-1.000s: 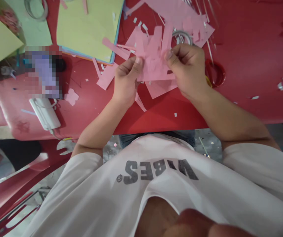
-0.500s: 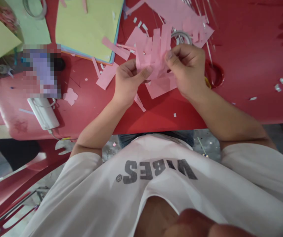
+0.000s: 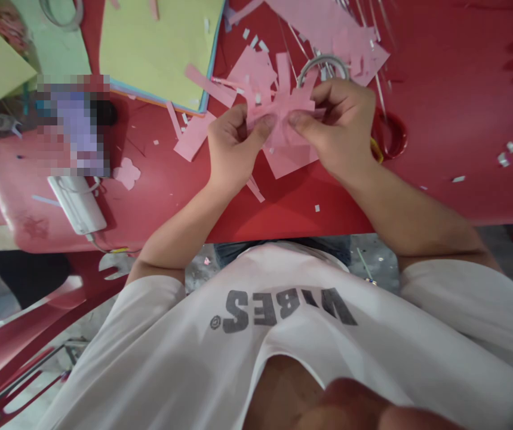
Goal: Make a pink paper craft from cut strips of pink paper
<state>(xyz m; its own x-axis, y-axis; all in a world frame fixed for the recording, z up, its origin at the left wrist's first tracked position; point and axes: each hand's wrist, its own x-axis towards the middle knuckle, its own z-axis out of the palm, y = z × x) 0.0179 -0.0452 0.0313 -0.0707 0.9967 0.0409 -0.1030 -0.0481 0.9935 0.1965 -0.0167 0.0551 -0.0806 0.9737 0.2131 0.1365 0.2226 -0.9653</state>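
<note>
Held a fringed piece of pink paper [image 3: 278,101] between both hands, a little in from the near edge of the red tabletop [image 3: 448,125] and roughly midway along it. Pinched it from two sides, left hand [image 3: 232,149] and right hand [image 3: 334,125] close together, fingers curled, thumbs pressed onto the gathered base of the strips and almost meeting at the middle. Had a wider pink paper offcut [image 3: 294,158] just below the hands, a roll of clear tape [image 3: 323,65] just past the right hand's fingers, and red-handled scissors [image 3: 388,134] just beside that hand, toward the right. Saw a sheet of yellow-green card [image 3: 157,54] at the far edge, left of the hands, with a long pink paper strip [image 3: 206,86] lying across its corner. Saw a pink paper flower [image 3: 126,173] and a white plastic box with a cable [image 3: 77,204] near the left end of the near edge, beside a blurred, unreadable object [image 3: 72,125].
</note>
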